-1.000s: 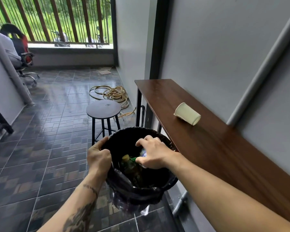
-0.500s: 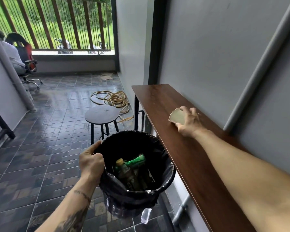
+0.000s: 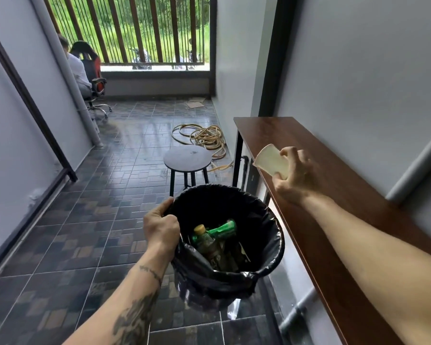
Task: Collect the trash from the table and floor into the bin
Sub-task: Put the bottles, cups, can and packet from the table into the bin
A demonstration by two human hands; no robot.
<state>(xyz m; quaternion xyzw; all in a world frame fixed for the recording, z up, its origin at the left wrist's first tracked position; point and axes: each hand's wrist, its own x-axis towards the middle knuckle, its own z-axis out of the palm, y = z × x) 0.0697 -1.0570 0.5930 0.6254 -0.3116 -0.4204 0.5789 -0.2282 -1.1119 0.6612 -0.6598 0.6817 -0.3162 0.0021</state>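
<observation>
My left hand (image 3: 161, 227) grips the left rim of a bin (image 3: 266, 247) lined with a black bag and holds it up beside the table. Inside lie a bottle with a yellow cap (image 3: 205, 241) and a green wrapper (image 3: 222, 230). My right hand (image 3: 296, 175) holds a squashed cream paper cup (image 3: 270, 161) above the front edge of the long brown wooden table (image 3: 358, 207), to the upper right of the bin's opening.
A small round black stool (image 3: 187, 159) stands just beyond the bin. A coiled yellow hose (image 3: 204, 136) lies on the tiled floor behind it. A flat cardboard piece (image 3: 195, 103) lies near the far wall. A person sits in an office chair (image 3: 95, 80) at far left.
My right hand left the bin, reached to the cup on the table, closed on it and lifted it off the tabletop toward the bin. My left hand kept hold of the rim.
</observation>
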